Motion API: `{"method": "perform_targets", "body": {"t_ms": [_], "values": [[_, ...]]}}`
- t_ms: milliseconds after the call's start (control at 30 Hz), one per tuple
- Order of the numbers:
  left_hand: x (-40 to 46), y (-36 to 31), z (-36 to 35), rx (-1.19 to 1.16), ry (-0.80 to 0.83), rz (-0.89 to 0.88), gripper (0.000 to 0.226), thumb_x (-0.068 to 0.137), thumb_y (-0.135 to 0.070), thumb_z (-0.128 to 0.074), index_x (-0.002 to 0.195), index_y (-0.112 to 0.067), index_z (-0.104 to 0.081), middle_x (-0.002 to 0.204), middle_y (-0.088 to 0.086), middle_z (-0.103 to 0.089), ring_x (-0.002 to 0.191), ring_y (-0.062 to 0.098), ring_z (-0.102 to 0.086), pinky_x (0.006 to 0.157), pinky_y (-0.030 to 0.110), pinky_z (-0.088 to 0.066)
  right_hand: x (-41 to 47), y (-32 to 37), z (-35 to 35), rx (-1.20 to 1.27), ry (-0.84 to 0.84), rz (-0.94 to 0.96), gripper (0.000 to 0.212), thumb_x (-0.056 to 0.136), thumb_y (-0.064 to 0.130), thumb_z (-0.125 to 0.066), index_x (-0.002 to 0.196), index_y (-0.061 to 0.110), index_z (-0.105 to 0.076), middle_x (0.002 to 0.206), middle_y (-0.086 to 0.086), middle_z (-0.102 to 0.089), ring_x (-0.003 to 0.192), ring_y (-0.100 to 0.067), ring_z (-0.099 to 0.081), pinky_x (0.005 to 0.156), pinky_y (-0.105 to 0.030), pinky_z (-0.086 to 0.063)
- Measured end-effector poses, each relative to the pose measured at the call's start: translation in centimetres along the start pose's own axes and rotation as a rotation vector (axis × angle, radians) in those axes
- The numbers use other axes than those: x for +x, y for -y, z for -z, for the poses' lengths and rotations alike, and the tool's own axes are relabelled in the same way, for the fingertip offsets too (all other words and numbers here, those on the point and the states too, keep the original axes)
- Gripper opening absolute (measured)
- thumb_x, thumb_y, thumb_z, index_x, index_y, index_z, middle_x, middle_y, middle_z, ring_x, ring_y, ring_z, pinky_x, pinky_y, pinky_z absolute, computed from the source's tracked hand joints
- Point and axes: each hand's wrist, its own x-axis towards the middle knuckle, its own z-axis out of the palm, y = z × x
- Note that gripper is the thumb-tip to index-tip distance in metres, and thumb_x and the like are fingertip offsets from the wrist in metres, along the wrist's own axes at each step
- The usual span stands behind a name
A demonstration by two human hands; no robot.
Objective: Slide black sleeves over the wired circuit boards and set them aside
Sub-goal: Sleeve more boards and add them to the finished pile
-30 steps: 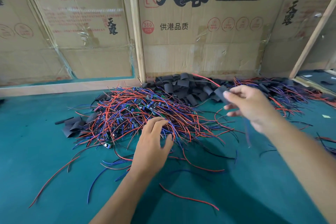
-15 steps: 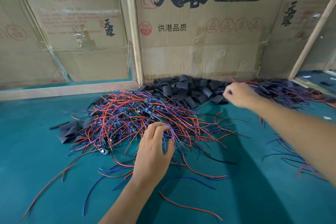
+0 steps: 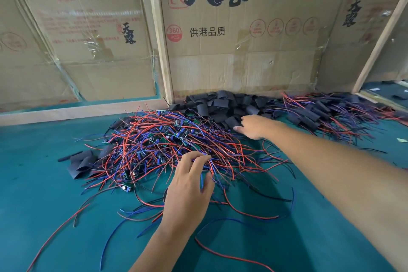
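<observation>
Clearly risked snags: left hand (image 3: 187, 185) pinching tangled wires (image 3: 167, 152), likely dragging neighbours; right hand (image 3: 254, 127), fingers curled at far black sleeves (image 3: 220, 106), grip unclear.

Sleeve heap (image 3: 223, 106) lies behind the wired boards (image 3: 167, 146), finished pile (image 3: 335, 113) right.

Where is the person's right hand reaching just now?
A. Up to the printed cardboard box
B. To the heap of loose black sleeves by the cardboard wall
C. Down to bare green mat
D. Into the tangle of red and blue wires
B: the right hand stretches to the near edge of the heap of loose black sleeves, while the left hand is on the wire tangle.
</observation>
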Motion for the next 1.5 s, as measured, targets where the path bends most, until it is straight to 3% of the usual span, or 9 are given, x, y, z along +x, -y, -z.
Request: {"method": "perform_targets", "body": {"t_ms": [167,267,300,367,567,867,1067,1233,1500], "values": [[0.2,0.1,0.2,0.002,-0.008,-0.002,0.029,0.094,-0.015,-0.063,0.123,-0.016,-0.062,0.123,-0.009,-0.052,0.113,0.01,-0.053,0.093,0.02,-0.041,-3.0,1.6,1.0,0.208,-0.248,-0.035,0.064,0.104,0.052,-0.035,0.125,-0.005,-0.057,0.152,-0.016,-0.04,0.124,-0.035,-0.052,0.101,-0.047,-0.044],[0.2,0.0,0.2,-0.01,-0.035,0.012,0.028,0.093,-0.016,-0.064,0.121,-0.017,-0.062,0.122,-0.009,-0.053,0.113,0.011,-0.053,0.096,0.025,-0.042,-7.8,3.1,2.2,0.529,-0.501,0.017,0.048,0.103,0.044,-0.044,0.096,0.003,-0.069,0.088,-0.008,-0.069,0.081,-0.026,-0.063,0.074,-0.025,-0.049],[0.2,-0.1,0.2,-0.016,-0.043,0.023,0.028,0.093,-0.018,-0.065,0.121,-0.017,-0.062,0.121,-0.01,-0.054,0.113,0.011,-0.053,0.096,0.028,-0.042,-10.2,3.9,2.4,0.626,-0.55,0.032,0.046,0.101,0.045,-0.046,0.078,0.013,-0.069,0.058,0.004,-0.057,0.06,-0.018,-0.055,0.055,-0.017,-0.039],[0.3,-0.3,0.1,-0.025,-0.04,0.066,0.034,0.094,-0.028,-0.065,0.126,-0.02,-0.058,0.121,-0.011,-0.055,0.11,0.013,-0.055,0.095,0.031,-0.044,-15.0,6.4,1.8,0.704,-0.571,0.137,0.052,0.097,0.052,-0.046,0.064,0.016,-0.062,0.047,0.003,-0.041,0.045,-0.011,-0.039,0.045,-0.021,-0.031],[-0.3,-1.1,0.4,-0.026,0.095,0.086,0.047,0.085,-0.022,-0.073,0.129,-0.03,-0.058,0.109,-0.008,-0.072,0.099,0.022,-0.067,0.081,0.038,-0.052,-20.2,11.0,-2.2,0.655,-0.49,0.445,0.032,0.098,0.036,-0.054,0.097,0.012,-0.073,0.099,0.001,-0.068,0.094,-0.013,-0.062,0.087,-0.03,-0.047],[-0.4,-2.1,0.0,-0.027,0.038,0.083,0.036,0.093,-0.03,-0.066,0.126,-0.02,-0.059,0.107,-0.004,-0.07,0.091,0.02,-0.065,0.072,0.028,-0.04,-20.0,10.4,-4.3,0.806,-0.598,0.374,0.026,0.096,0.026,-0.056,0.115,0.014,-0.07,0.11,0.015,-0.062,0.105,0.016,-0.051,0.089,0.0,-0.034],[-0.3,-2.3,0.2,-0.236,0.02,0.256,0.017,0.097,-0.044,-0.051,0.102,-0.032,-0.062,0.075,-0.011,-0.07,0.071,0.006,-0.065,0.061,0.023,-0.046,-19.8,9.8,-4.4,1.172,-0.362,0.313,0.032,0.096,0.032,-0.063,0.126,0.038,-0.054,0.108,0.018,-0.069,0.102,-0.001,-0.065,0.088,-0.018,-0.05],[0.2,-2.5,-0.3,-0.932,0.117,0.453,0.023,0.106,-0.018,-0.046,0.111,-0.015,-0.068,0.102,0.006,-0.074,0.092,0.016,-0.067,0.084,0.033,-0.057,-19.4,8.8,-4.5,0.949,-0.588,0.287,0.033,0.091,0.028,-0.071,0.122,0.028,-0.062,0.115,0.016,-0.062,0.11,-0.003,-0.059,0.09,-0.014,-0.043],[0.0,-2.7,-0.3,-1.004,0.202,0.403,0.027,0.099,-0.012,-0.048,0.108,-0.013,-0.074,0.097,0.014,-0.071,0.093,0.021,-0.059,0.102,0.053,-0.047,-19.2,9.0,-5.1,0.673,-0.639,0.388,0.056,0.09,0.016,-0.073,0.141,0.009,-0.054,0.124,-0.003,-0.065,0.11,-0.014,-0.058,0.094,-0.021,-0.042]]}}
